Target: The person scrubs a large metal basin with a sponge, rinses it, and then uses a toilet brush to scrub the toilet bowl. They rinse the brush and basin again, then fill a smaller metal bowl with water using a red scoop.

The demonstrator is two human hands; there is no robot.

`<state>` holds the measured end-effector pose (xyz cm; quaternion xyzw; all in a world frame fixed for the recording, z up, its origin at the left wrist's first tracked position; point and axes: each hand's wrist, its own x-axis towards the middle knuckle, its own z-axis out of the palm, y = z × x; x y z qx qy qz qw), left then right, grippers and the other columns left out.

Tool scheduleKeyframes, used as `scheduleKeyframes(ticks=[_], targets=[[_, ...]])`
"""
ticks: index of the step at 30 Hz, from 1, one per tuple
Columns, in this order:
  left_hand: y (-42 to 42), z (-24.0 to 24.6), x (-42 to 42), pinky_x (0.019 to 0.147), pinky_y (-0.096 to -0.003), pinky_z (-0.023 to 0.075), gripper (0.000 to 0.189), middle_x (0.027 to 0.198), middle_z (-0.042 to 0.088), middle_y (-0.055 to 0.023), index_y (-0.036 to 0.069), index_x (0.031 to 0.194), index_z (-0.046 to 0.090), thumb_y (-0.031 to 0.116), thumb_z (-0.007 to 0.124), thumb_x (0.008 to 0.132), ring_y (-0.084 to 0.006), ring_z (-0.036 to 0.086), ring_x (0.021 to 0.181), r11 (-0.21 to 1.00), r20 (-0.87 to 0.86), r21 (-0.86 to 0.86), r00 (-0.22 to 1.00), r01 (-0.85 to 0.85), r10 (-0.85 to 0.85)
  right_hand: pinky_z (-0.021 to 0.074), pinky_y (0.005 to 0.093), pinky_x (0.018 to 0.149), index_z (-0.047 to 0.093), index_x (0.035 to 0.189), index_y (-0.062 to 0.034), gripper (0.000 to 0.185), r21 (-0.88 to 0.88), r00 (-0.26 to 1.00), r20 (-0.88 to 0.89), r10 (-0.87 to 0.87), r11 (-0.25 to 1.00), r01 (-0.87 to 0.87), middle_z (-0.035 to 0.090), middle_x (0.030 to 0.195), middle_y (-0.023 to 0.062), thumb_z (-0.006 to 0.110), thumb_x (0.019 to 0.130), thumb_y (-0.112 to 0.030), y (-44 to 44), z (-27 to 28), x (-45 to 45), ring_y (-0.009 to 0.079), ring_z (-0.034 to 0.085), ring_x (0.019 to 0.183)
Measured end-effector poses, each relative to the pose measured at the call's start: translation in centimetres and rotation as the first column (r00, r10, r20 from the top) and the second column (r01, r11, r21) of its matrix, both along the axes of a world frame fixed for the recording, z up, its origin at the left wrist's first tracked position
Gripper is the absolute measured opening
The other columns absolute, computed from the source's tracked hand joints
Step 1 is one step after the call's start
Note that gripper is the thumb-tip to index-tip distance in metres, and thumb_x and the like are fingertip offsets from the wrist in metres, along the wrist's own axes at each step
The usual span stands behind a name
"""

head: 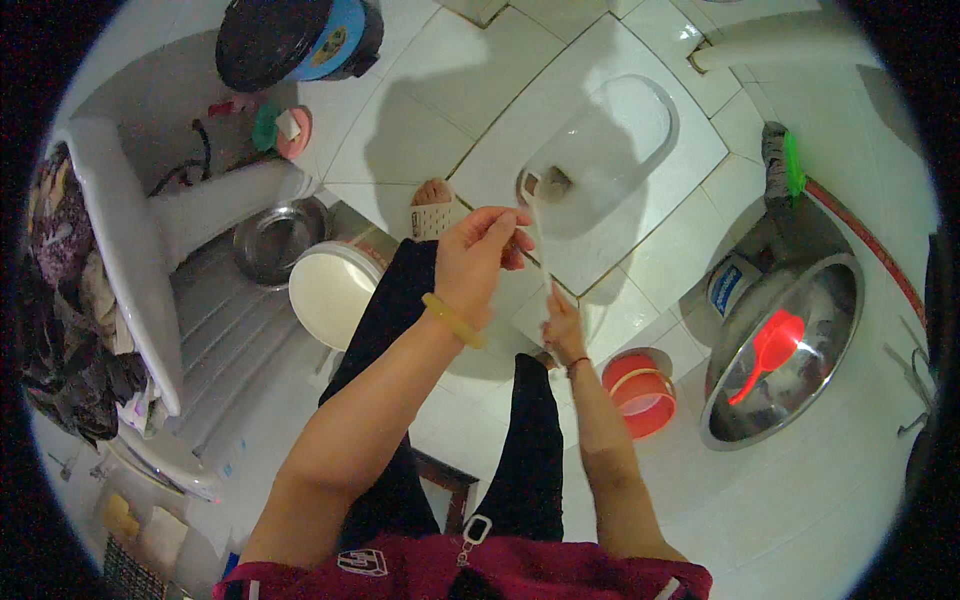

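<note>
My right hand grips the lower end of a slim white stick-like tool, probably a toilet brush handle. Its far end, blurred and curved, overlaps the drain end of a white squat toilet pan; contact cannot be told. My left hand, with a yellowish bangle at the wrist, hovers left of the stick. Its fingers are curled in with the thumb against them, and nothing shows between them. A dark patch marks the pan's drain.
A white bucket stands by my left leg, beside a metal basin. To the right are a red bucket and a tilted steel basin holding a red dipper. A black-lidded blue bin sits at the upper left.
</note>
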<state>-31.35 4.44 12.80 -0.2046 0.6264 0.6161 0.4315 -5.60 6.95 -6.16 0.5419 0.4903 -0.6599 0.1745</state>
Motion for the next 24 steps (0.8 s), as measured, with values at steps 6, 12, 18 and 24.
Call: scheduleKeyframes(ticks=[6,12,18,24], targets=[[2.1,-0.2,1.3,0.066,-0.0243,0.0483,0.020,0.081,0.070,-0.0031,0.003,0.102,0.071,0.017,0.056,0.103,-0.0076,0.058,0.068,0.993,0.005,0.028,0.994,0.111,-0.111,0.0374,0.0262,0.040,0.047,0.152,-0.0278,0.046,-0.108,0.742,-0.212,-0.636,0.770,0.629,0.046,0.066,-0.0023,0.048,0.106,-0.033,3.5,-6.0,-10.2,0.0096,0.041,0.046],[2.7,-0.7,1.8,0.067,-0.0242,0.0484,0.020,0.081,0.070,-0.0028,0.004,0.101,0.071,0.017,0.056,0.103,-0.0077,0.058,0.068,0.974,0.000,-0.021,0.974,0.227,-0.227,0.0311,0.0230,0.041,0.056,0.128,-0.0223,0.029,-0.632,0.130,-0.022,-0.991,0.114,0.767,0.044,0.070,-0.0008,0.052,0.105,-0.038,11.6,-5.9,-14.6,0.0101,0.038,0.048],[4.1,-0.8,1.0,0.066,-0.0236,0.0477,0.019,0.080,0.069,-0.0030,0.005,0.101,0.071,0.017,0.056,0.103,-0.0077,0.057,0.066,0.984,0.003,-0.021,0.984,0.177,-0.177,0.0347,0.0230,0.044,0.058,0.124,-0.0195,0.027,-0.605,0.224,-0.012,-0.975,0.185,0.774,0.046,0.073,-0.0006,0.052,0.105,-0.038,12.6,-4.6,-22.3,0.0112,0.040,0.049],[4.4,-0.2,1.4,0.066,-0.0240,0.0475,0.019,0.080,0.069,-0.0025,0.005,0.102,0.071,0.018,0.057,0.102,-0.0078,0.056,0.066,0.976,0.030,-0.028,0.976,0.218,-0.217,0.0555,0.0462,0.076,0.037,0.154,-0.0163,0.052,0.409,0.977,-0.157,0.144,0.910,-0.068,0.066,0.111,0.0232,0.045,0.104,-0.031,1.6,-6.0,-1.7,0.0381,0.064,0.103]])
